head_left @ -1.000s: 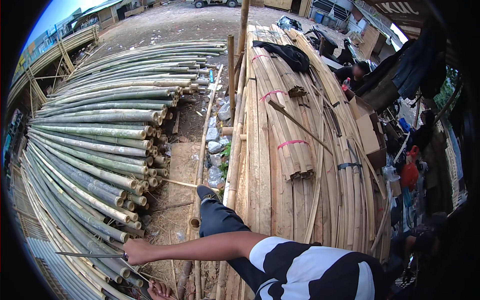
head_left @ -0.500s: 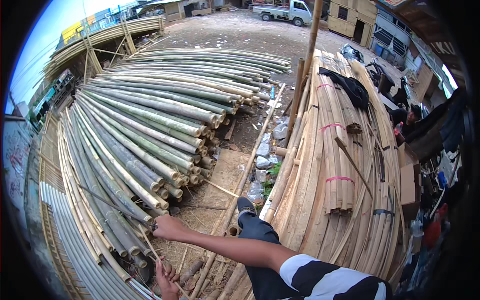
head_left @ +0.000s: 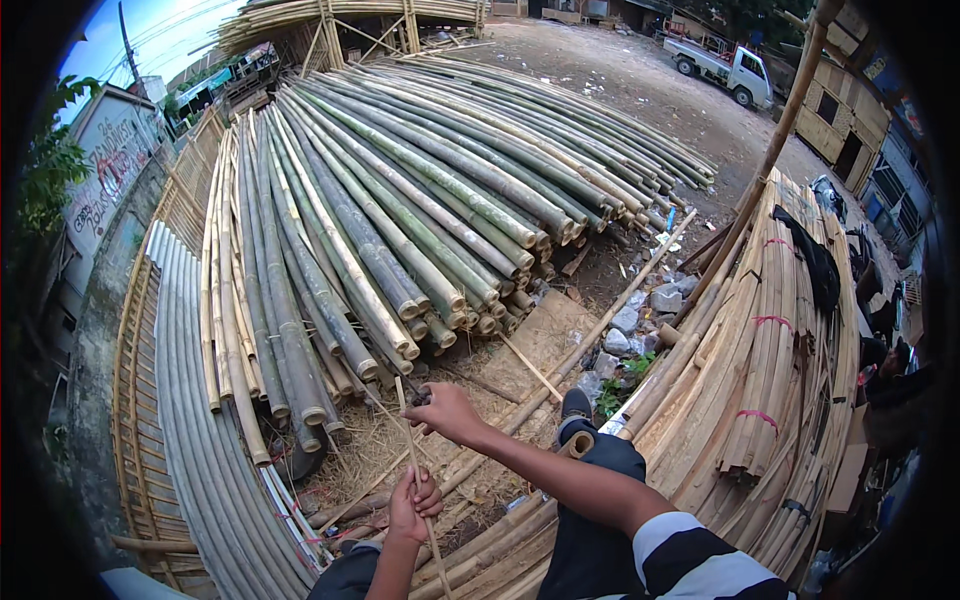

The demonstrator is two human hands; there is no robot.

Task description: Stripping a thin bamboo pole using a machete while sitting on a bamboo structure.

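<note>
My left hand (head_left: 412, 505), low in the middle, is closed round a thin bamboo strip (head_left: 413, 450). The strip stands nearly upright, its top beside my other hand and its lower end running past the bottom edge. Just above and to the right, my right hand (head_left: 447, 412) is closed on the dark handle (head_left: 421, 396) of what looks like a long knife. Its blade is hard to make out now. Right behind both hands lie the cut ends of a large pile of green and tan bamboo poles (head_left: 375, 260).
Split bamboo slats (head_left: 765, 370), some tied with pink string, are stacked on the right. Corrugated sheets (head_left: 195, 400) lie at the left. A leaning pole (head_left: 765, 170), rubble and plastic (head_left: 625, 320) lie beyond my shoe (head_left: 575, 405). A white pickup truck (head_left: 720, 70) stands far back.
The view has swung left and down, so the scene sits farther right. The strip in my left hand has tipped more upright. The long dark blade no longer shows clearly.
</note>
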